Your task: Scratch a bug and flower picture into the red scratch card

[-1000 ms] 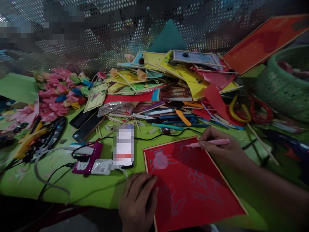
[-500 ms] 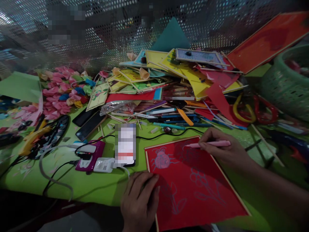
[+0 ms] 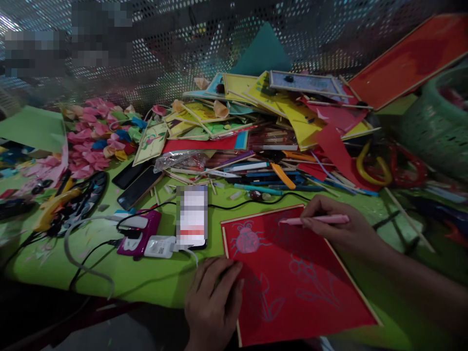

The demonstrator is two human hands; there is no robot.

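Note:
A red sheet point(image 3: 270, 292) edged with thin wooden strips lies on the green table, bearing drawn flowers and a bug coloured pink. My right hand point(image 3: 329, 224) is closed round a pink marker pen point(image 3: 331, 219), held nearly level. The pen's tip points at a faint outline near the sheet's upper edge and appears to touch it. My left hand point(image 3: 212, 302) rests palm down on the sheet's left edge, fingers stretched and slightly bent, holding nothing. A phone point(image 3: 192, 219) with a lit, blurred screen lies beyond my left hand.
A purple power strip point(image 3: 149, 222) with plugs and cables sits at left. Behind the sheet are loose pens point(image 3: 252, 166), framed coloured cards point(image 3: 237, 87) and folded paper pieces point(image 3: 91, 126). Yellow-handled scissors point(image 3: 360, 163) and a green basket point(image 3: 420, 122) stand at right.
The pen's tip has shifted very slightly left and down on the sheet. My left hand stays on the sheet's edge, and the whole view has moved a little.

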